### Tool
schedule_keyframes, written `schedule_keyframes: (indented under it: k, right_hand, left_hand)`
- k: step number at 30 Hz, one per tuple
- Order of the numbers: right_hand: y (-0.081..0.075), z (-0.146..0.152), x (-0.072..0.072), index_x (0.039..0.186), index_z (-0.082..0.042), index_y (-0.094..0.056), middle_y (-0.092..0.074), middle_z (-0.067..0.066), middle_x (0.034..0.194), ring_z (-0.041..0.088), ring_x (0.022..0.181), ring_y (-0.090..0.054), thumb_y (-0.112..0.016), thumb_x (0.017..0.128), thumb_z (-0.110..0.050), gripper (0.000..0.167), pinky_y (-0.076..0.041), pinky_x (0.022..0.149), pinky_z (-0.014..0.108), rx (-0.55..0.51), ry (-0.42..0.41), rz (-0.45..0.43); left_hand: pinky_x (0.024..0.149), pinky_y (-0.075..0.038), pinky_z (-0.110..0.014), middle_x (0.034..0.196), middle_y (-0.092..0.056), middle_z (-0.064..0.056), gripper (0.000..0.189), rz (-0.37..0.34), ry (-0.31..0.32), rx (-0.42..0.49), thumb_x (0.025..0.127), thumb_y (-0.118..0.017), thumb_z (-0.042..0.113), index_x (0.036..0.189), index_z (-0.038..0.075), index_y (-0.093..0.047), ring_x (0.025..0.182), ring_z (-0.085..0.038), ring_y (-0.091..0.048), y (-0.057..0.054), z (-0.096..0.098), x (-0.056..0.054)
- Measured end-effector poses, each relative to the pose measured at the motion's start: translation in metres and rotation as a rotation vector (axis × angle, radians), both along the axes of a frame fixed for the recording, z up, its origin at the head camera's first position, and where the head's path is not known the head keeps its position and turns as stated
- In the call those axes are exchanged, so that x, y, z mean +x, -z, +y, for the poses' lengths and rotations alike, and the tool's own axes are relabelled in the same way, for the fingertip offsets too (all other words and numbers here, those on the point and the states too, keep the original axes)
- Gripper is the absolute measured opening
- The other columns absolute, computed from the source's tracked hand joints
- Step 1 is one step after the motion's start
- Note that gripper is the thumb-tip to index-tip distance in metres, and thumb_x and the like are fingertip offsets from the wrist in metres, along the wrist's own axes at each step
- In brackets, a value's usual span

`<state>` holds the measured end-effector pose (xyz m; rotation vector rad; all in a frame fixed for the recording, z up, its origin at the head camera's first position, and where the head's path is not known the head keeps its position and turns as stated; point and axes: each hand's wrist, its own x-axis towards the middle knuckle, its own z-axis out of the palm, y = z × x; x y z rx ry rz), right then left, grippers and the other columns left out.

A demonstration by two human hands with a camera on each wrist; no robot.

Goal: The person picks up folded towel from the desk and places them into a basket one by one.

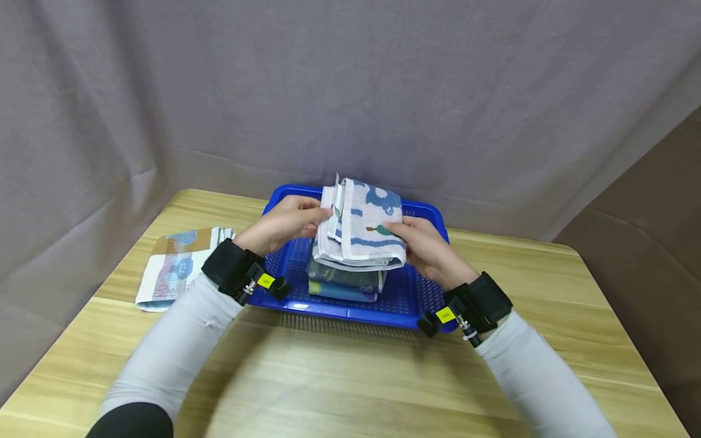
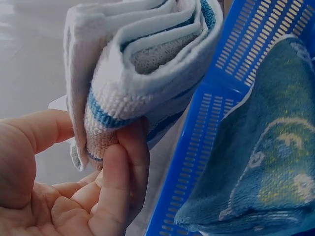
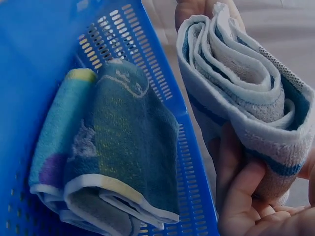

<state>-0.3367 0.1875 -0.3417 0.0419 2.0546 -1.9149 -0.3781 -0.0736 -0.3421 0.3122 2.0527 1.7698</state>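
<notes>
On the left of the wooden table [image 1: 339, 377], a folded towel in white, brown and blue [image 1: 181, 267] lies flat, just beside your left forearm. Next comes your left hand [image 1: 282, 226], over the near-left side of a blue plastic basket [image 1: 350, 313]; it pinches the left edge of a second folded towel, thumb on top and fingers beneath. That white-and-blue towel [image 1: 372, 225] is up in the air above the basket, clear of what lies below. A pale strip [image 1: 335, 213], perhaps a label, stands along its left part. Under it, inside the basket, a dark green towel [image 3: 138, 128] and a turquoise towel [image 3: 61, 132] lie folded, touching each other. To the right, your right hand [image 1: 429, 249] holds the opposite edge, thumb pressed on the patterned face, fingers underneath.

The raised towel should feel light, soft and grippy, with nothing to break. Its layers are loose at the open end, so they could slide apart or sag; your best hold is probably through the whole stack at both sides, not on one outer layer or the strip.
</notes>
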Motion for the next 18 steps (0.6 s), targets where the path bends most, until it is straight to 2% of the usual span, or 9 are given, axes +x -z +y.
schedule_keyframes:
  k: [8, 13, 18]
  right_hand:
    - [-0.002, 0.0, -0.01, 0.143, 0.003, -0.042, -0.071, -0.006, 0.088, 0.006, 0.076, -0.07, -0.047, 0.106, -0.022, 0.045, -0.057, 0.066, 0.019, 0.028, 0.019, -0.008]
    - [0.0, 0.0, -0.015, 0.143, 0.004, -0.042, -0.072, -0.007, 0.085, 0.005, 0.075, -0.07, -0.048, 0.105, -0.022, 0.046, -0.056, 0.066, 0.02, 0.042, 0.024, -0.014]
    - [0.004, 0.0, -0.02, 0.144, 0.003, -0.042, -0.071, -0.008, 0.084, 0.004, 0.075, -0.07, -0.049, 0.105, -0.022, 0.047, -0.056, 0.067, 0.019, 0.068, 0.033, -0.022]
  left_hand:
    - [0.079, -0.053, -0.02, 0.097, -0.057, 0.0, 0.034, 0.008, -0.001, 0.0, 0.101, -0.058, 0.021, 0.123, -0.004, -0.058, 0.081, -0.008, -0.055, 0.001, 0.002, -0.009]
    - [0.079, -0.054, -0.02, 0.101, -0.061, -0.003, 0.037, -0.021, -0.019, 0.0, 0.101, -0.058, 0.019, 0.128, -0.006, -0.056, 0.082, -0.008, -0.059, 0.002, 0.005, -0.011]
    - [0.076, -0.055, -0.019, 0.095, -0.061, -0.002, 0.038, -0.049, -0.034, 0.02, 0.101, -0.057, 0.017, 0.129, -0.008, -0.055, 0.078, -0.007, -0.06, 0.008, 0.006, -0.014]
